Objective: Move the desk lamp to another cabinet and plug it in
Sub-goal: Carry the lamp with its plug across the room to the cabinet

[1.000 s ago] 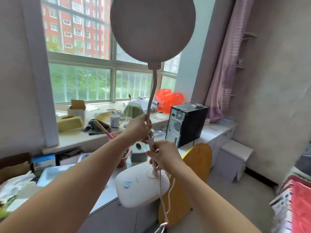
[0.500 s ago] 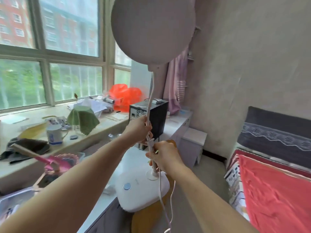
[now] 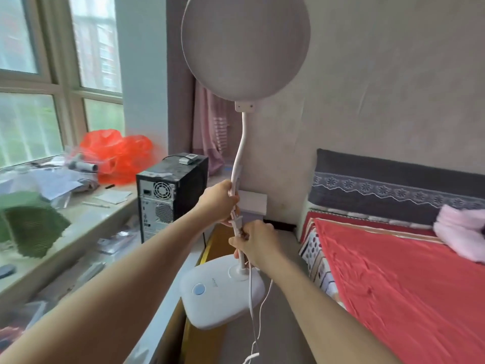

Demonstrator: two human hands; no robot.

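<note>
I carry the white desk lamp in the air in front of me. Its round head [image 3: 245, 47] is up high, and its white base [image 3: 221, 291] with a blue button hangs over the floor gap beside the bed. My left hand [image 3: 219, 202] grips the lamp's thin stem [image 3: 240, 151] higher up. My right hand [image 3: 256, 241] grips the stem just below, together with the white plug. The white cord [image 3: 253, 319] dangles down from my hands past the base.
A black computer tower [image 3: 170, 191] stands on the low cabinet at the left. The windowsill holds an orange plastic bag [image 3: 116, 155], papers and a green cloth [image 3: 29, 227]. A bed with a red cover [image 3: 404, 282] fills the right. A small white stool [image 3: 253, 203] sits against the wall.
The view has swung right, from the window and cluttered sill toward the bed and wall. The lamp has travelled with it, and both hands keep the same hold on the stem.
</note>
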